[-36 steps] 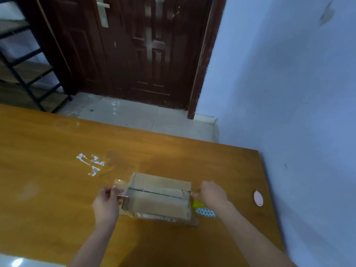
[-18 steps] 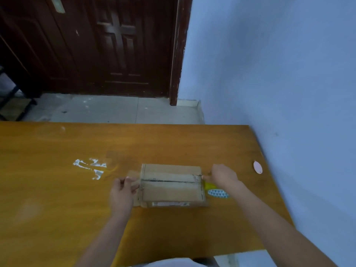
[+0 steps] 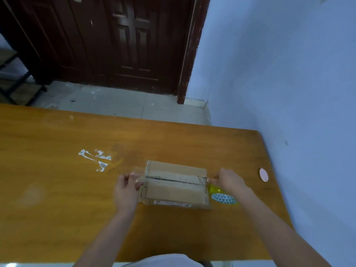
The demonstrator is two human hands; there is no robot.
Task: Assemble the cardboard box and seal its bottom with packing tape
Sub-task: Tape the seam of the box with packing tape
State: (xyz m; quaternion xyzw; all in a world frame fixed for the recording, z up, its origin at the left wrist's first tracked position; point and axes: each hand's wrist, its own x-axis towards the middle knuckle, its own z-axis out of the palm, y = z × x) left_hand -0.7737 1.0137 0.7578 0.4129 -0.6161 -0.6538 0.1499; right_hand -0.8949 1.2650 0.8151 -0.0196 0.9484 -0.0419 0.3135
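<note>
Cardboard box [image 3: 176,183] sits bottom-up on the table [image 3: 57,189], as a second ago. Your left hand [image 3: 126,186] still pinches the clear tape [image 3: 139,173] end, while your right hand [image 3: 228,180] keeps its grip on the yellow-green dispenser [image 3: 224,196]; the seam looks nearly sealed.

wooden table [image 3: 57,189] | pink oval tag [image 3: 263,174] | dark door [image 3: 115,39]

The scene is seen through a single head-worn wide-angle camera, aimed forward and down over a wooden table [image 3: 57,189] from close range. A dark door [image 3: 115,45] and a blue wall [image 3: 279,83] are taken in beyond it.
</note>
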